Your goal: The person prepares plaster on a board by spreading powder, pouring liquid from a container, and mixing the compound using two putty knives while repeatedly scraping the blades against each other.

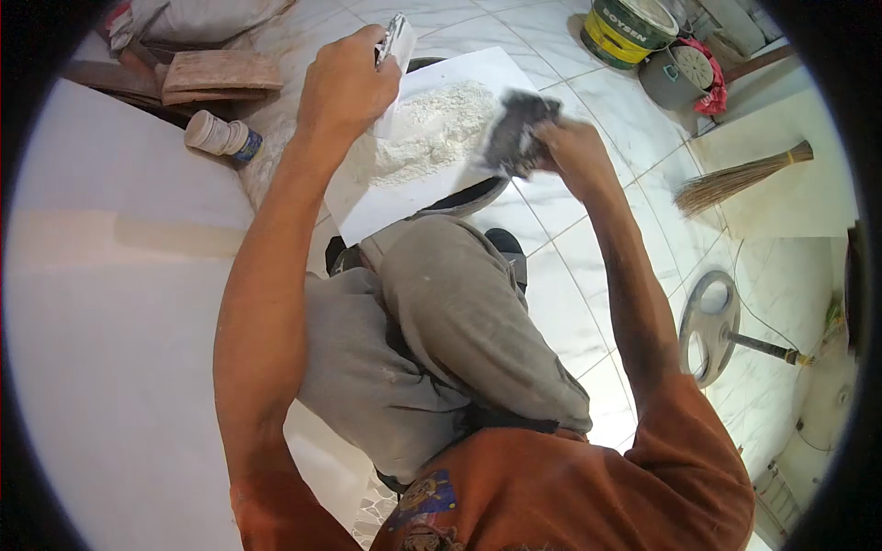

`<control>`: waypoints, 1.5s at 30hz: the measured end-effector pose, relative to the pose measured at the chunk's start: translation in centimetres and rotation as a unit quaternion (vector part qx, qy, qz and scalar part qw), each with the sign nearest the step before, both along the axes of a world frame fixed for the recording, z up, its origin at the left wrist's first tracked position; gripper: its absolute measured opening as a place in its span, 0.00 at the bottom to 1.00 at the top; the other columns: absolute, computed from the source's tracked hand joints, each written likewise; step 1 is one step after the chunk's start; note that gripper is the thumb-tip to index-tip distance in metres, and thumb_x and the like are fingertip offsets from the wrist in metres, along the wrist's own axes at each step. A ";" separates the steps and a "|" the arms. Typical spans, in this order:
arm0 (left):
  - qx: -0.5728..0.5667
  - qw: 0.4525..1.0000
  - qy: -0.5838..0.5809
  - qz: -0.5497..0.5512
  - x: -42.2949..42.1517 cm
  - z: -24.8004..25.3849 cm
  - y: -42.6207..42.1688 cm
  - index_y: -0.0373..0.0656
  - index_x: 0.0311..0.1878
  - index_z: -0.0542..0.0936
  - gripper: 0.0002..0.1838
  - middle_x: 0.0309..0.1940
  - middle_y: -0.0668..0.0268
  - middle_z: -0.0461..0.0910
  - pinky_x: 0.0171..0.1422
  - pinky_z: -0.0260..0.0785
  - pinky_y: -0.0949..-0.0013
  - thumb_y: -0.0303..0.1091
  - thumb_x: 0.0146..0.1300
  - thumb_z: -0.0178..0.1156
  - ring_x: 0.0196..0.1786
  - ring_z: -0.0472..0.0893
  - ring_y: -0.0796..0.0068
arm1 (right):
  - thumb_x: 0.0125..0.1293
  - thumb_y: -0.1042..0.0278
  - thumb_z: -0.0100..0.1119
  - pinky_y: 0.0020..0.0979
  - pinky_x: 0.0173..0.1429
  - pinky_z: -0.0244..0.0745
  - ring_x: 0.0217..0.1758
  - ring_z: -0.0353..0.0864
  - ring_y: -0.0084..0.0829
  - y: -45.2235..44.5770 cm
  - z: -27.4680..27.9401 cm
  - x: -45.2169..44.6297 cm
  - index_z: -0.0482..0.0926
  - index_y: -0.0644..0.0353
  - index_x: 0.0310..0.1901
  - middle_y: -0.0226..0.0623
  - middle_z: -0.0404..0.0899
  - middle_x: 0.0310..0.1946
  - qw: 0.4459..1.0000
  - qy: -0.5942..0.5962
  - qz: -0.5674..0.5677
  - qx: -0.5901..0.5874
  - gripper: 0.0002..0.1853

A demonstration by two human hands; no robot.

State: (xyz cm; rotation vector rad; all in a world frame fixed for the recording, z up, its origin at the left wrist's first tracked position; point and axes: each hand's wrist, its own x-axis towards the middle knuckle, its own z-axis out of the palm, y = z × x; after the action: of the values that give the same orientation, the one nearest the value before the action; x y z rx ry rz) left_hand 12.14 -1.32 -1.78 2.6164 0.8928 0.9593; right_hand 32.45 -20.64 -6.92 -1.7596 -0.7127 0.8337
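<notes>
My left hand point(354, 78) grips a flat trowel-like tool point(397, 50), seen nearly edge-on, with white on its face. It is held over the left side of a white board point(491, 69). In my right hand point(577, 156) is a dark grey, flat, squarish plate point(520, 133) with whitish smears, blurred by motion. It is raised at the right side of the board. Between the two tools, a heap of white powder or crumbly paste point(432, 133) spreads across the board. The board rests on a dark round container point(473, 197), mostly hidden beneath it.
A small white tub point(220, 135) lies tipped near wood blocks point(220, 75) at left. A paint bucket point(629, 32), a grey pail point(678, 75) and a stick broom point(744, 179) are at right. Lower right stands a grey disc with a bar point(712, 329). My knees are below the board.
</notes>
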 end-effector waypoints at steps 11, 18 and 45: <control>-0.036 0.996 0.038 -0.072 -0.5 -0.1 -1.2 0.36 0.47 0.78 0.15 0.33 0.47 0.80 0.43 0.70 0.54 0.36 0.63 0.58 0.36 0.78 0.44 | 0.68 0.69 0.52 0.34 0.36 0.89 0.34 0.85 0.38 -0.7 -6.6 -4.9 0.74 0.85 0.40 0.52 0.80 0.34 0.984 0.173 -0.049 0.006 0.18; -0.003 0.995 0.040 -0.096 -0.4 -0.1 -1.3 0.37 0.49 0.78 0.14 0.33 0.48 0.80 0.42 0.70 0.54 0.35 0.64 0.57 0.35 0.78 0.45 | 0.73 0.73 0.48 0.40 0.52 0.85 0.48 0.83 0.44 0.7 -6.2 -9.1 0.70 0.83 0.49 0.55 0.79 0.46 0.927 0.359 -0.020 0.104 0.16; 0.004 0.977 0.171 -0.128 0.8 -1.1 -4.7 0.41 0.50 0.81 0.14 0.45 0.52 0.83 0.56 0.72 0.50 0.32 0.63 0.56 0.49 0.80 0.47 | 0.72 0.76 0.43 0.38 0.55 0.86 0.49 0.83 0.45 4.1 -0.4 -9.7 0.67 0.89 0.50 0.59 0.76 0.49 0.944 0.294 0.066 0.136 0.17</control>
State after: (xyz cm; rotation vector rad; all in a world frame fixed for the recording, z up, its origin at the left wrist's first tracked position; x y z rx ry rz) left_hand 12.97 -6.02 -2.91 2.8634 0.5934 0.4561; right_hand 22.78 -16.55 -7.31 -1.1359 -0.5122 1.2187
